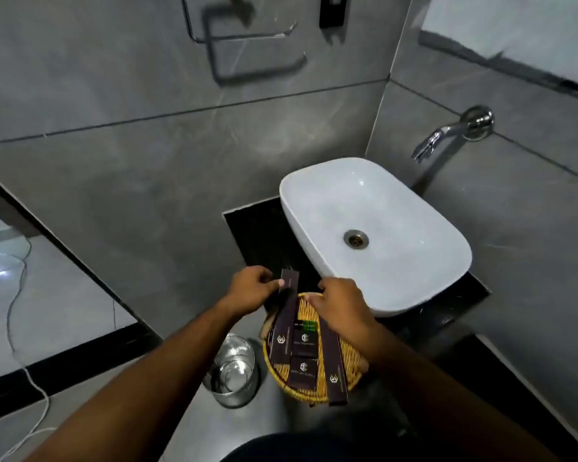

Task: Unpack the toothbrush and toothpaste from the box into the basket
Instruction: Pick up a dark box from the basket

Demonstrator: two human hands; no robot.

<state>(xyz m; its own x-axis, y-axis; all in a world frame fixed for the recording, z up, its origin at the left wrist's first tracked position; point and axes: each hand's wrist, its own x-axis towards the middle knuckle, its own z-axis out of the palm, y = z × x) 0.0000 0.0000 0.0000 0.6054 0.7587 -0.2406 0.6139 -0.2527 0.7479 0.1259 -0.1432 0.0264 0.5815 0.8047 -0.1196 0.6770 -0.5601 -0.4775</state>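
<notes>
A round woven basket point(347, 361) is sitting at the near edge of the dark desk point(264, 228), with dark boxes lying in it. The left hand point(249, 288) is pinching the far end of one long dark box point(286, 315). The right hand point(339, 303) is reaching over the basket's far rim, its grip curled; I cannot tell if it is holding anything, and the white sink point(414, 278) is sitting behind.

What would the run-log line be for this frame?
stage: opening box | left hand: pinching long dark box top | right hand: over basket rim | in basket: four dark boxes | toothbrush, toothpaste: not visible
</notes>
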